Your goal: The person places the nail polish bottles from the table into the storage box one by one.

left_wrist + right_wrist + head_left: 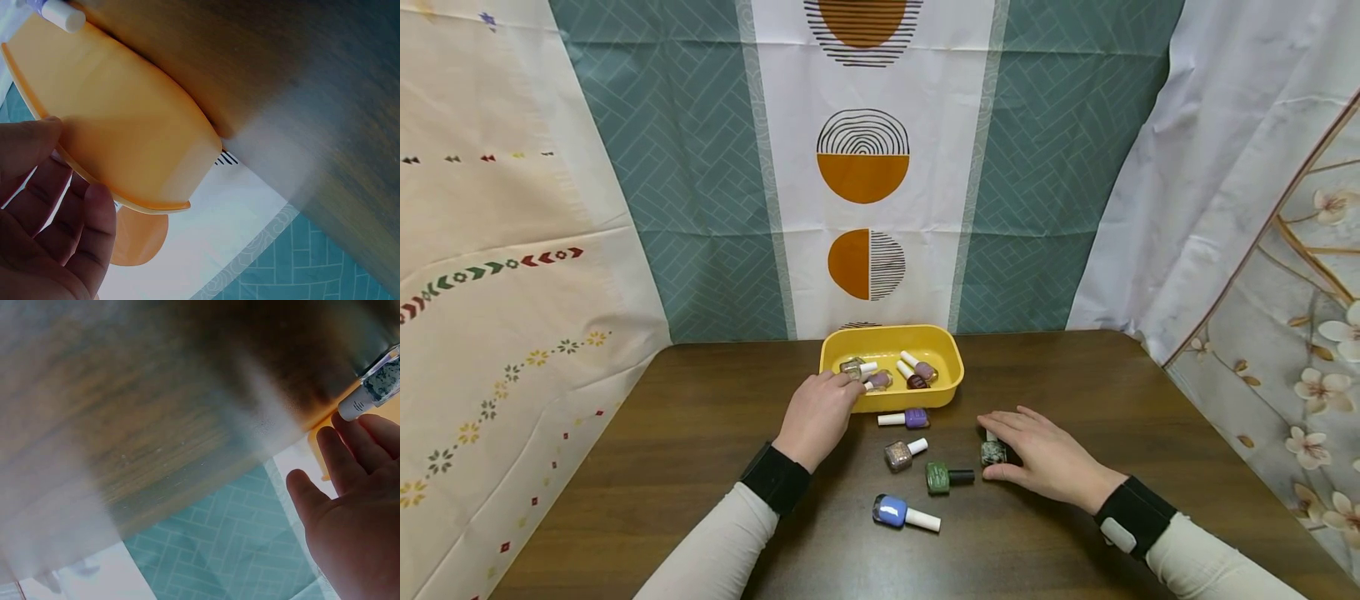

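Note:
My left hand is at the front left of a yellow plastic basket; in the left wrist view its thumb and curled fingers hold the basket's rim. Around a black-and-white speckled nail polish bottle with a white cap lies my right hand, fingers extended and loosely spread. In the right wrist view the bottle's cap is at the fingertips; the thumb is not visible there. Inside the basket are several nail polish bottles, among them a dark red one and a mauve one.
Between the hands lie a purple bottle, a glittery bottle, a green one with a black cap and a blue one. The brown wooden table ends at a patterned curtain behind.

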`<state>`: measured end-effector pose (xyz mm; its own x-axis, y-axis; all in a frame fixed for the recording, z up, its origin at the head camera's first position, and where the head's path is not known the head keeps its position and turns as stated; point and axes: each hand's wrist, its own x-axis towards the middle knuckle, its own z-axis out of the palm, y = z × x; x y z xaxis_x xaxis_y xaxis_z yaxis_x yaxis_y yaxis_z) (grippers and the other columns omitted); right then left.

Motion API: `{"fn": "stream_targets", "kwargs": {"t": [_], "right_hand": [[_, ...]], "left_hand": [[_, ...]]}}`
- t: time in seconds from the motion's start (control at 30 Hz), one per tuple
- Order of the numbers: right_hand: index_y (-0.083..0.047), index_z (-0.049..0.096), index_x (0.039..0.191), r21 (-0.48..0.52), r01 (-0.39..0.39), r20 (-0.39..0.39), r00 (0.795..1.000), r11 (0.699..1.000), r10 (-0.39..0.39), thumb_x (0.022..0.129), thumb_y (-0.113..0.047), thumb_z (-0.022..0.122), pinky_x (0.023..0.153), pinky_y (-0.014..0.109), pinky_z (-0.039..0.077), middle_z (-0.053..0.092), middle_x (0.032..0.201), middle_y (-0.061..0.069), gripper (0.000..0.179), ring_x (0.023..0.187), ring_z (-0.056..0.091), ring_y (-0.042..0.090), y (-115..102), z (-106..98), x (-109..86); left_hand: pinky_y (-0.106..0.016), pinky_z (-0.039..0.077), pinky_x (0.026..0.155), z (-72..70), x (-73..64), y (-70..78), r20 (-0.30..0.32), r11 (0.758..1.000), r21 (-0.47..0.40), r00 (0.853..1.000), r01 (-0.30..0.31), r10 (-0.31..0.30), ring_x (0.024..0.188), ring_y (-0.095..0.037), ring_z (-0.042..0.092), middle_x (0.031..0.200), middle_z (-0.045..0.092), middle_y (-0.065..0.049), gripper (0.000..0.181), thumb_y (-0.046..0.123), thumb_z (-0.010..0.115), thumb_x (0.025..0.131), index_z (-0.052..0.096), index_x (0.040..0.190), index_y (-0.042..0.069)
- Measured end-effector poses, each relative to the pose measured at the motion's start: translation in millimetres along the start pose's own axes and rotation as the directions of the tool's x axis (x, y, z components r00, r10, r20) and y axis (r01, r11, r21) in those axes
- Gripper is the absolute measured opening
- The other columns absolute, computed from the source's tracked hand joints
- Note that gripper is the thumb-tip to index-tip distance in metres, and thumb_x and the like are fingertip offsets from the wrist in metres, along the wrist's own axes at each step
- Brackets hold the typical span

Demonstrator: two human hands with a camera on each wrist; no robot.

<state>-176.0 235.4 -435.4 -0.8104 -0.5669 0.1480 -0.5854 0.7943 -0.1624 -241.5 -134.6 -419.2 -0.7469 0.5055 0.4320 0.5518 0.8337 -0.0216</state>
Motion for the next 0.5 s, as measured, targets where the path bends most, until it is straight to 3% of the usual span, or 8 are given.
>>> {"fn": "stream_targets", "kwargs": {"t": [0.5], "right_hand": [[-0.002, 0.065, 0.151, -0.009, -0.001, -0.024, 1.0, 1.0, 0.001, 0.101, -0.058, 0.077, 0.121, 0.062, 0.041, 0.07, 0.144, 0.014, 0.076, 0.135, 0.065, 0.036, 1.6, 2.2, 0.9]], "left_hand": [[-0.038, 0.06, 0.087, 0.4, 0.2, 0.2, 0.01, 1.0, 0.003, 1.0, 0.001, -0.001, 0.097, -0.024, 0.071, 0.11, 0.081, -0.004, 0.018, 0.011, 0.086, 0.098, 0.085, 0.116, 0.013]]}}
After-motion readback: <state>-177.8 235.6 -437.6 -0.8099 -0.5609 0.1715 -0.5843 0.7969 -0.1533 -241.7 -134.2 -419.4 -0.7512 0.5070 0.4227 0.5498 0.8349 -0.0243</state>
